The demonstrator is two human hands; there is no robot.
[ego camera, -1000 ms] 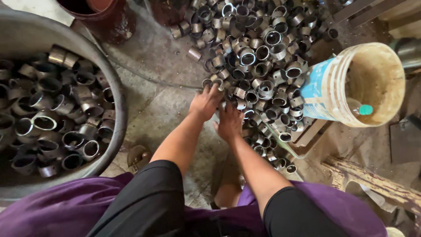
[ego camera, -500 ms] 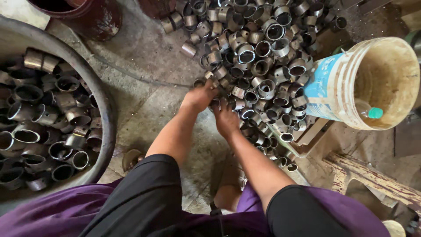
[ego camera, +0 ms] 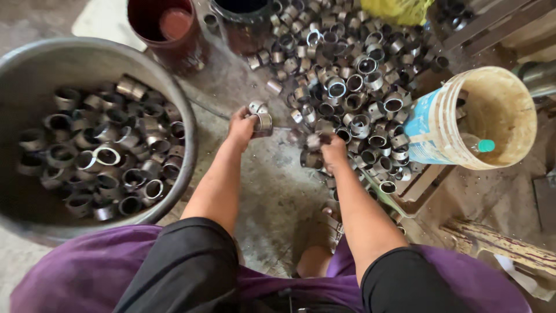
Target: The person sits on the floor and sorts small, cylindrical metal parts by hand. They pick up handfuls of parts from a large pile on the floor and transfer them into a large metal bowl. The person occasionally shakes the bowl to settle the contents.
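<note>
My left hand [ego camera: 242, 124] is closed around a few short metal rings [ego camera: 260, 119], lifted just left of the heap. My right hand [ego camera: 332, 148] grips more metal rings [ego camera: 311, 152] at the near edge of the large pile of grey metal rings [ego camera: 347, 75] spread over the concrete floor. To my left sits a big round metal basin [ego camera: 179, 104] partly filled with the same rings [ego camera: 104, 156]. My knees, in black shorts over a purple cloth, fill the bottom of the view.
A dirty white plastic bucket [ego camera: 446, 145] lies tilted at the right with a green-capped bottle [ego camera: 478, 145] inside. A dark red can [ego camera: 171, 29] and a black can [ego camera: 243, 14] stand at the back. Wooden planks [ego camera: 498, 243] lie at the lower right.
Both hands were down in the edge of the pile; now the left hand has lifted away to the left with rings in it, and the right hand has closed on some.
</note>
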